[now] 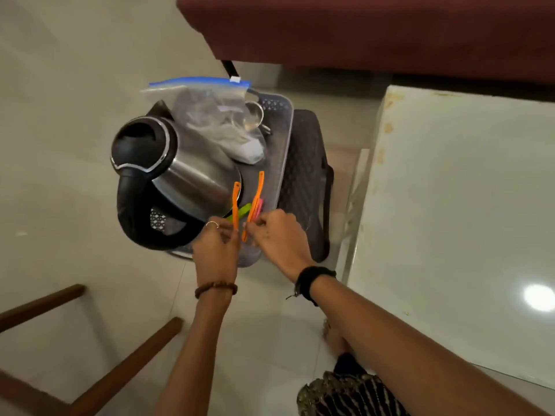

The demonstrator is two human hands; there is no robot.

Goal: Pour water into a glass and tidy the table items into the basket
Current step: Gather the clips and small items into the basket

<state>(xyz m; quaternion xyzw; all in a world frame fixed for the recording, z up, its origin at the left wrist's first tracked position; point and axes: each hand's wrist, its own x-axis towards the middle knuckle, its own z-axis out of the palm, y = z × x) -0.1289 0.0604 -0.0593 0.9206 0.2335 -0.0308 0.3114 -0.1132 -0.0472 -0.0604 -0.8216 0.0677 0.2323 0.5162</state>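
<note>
Basket (280, 139) holds steel kettle (171, 172) at its left side, zip bag (210, 115) at its far end; over its near end, left hand (214, 249) pinches one orange stick (236, 205); right hand (277, 235) pinches another (255, 202).

Both bare forearms reach forward side by side, the left hand (216, 246), with a brown bead bracelet at the wrist and a ring on one finger, and the right hand (277, 235), with a black wristband, each with fingers curled in a pinch.
</note>
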